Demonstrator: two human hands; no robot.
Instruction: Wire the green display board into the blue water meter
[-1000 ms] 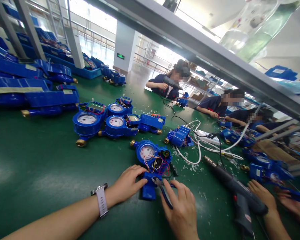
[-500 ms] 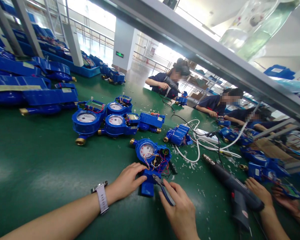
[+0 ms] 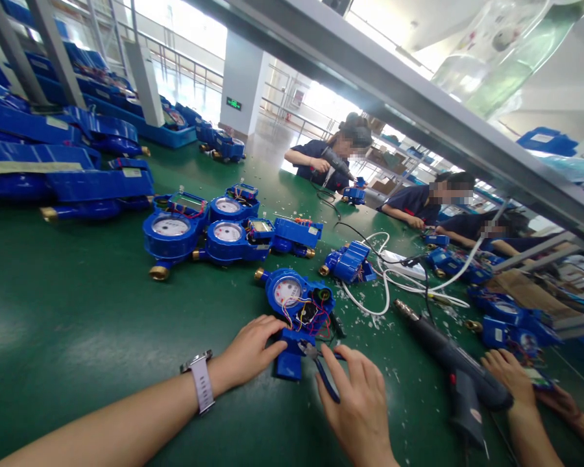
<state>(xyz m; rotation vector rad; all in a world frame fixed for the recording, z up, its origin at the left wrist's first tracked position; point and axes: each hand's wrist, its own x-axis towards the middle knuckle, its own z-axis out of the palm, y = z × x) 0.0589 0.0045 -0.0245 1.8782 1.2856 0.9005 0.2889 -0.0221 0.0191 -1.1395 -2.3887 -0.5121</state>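
A blue water meter (image 3: pixel 287 290) lies in front of me, its round dial facing up. Loose coloured wires and a black round part show in its uncovered compartment. My left hand (image 3: pixel 253 350) grips the near blue housing (image 3: pixel 290 363) of this meter, thumb and fingers at its left side. My right hand (image 3: pixel 357 399) is closed round a pair of dark-handled cutting pliers (image 3: pixel 327 376). The pliers' jaws are apart at the housing's right part, and the handles are spread. Whether the jaws touch a wire I cannot tell.
Several more meters (image 3: pixel 226 232) stand beyond, with others stacked at the left (image 3: pixel 97 188). A heat gun (image 3: pixel 455 363) lies at the right, near a co-worker's hand (image 3: pixel 509 373). White cable (image 3: pixel 385 292) and a power strip (image 3: pixel 401 264) lie behind. A grey shelf beam (image 3: pixel 370 71) crosses overhead.
The pliers' handles have spread and their jaws have opened. My right hand has shifted slightly right. My left hand stays on the meter. The co-worker's hands at the right have moved a little.
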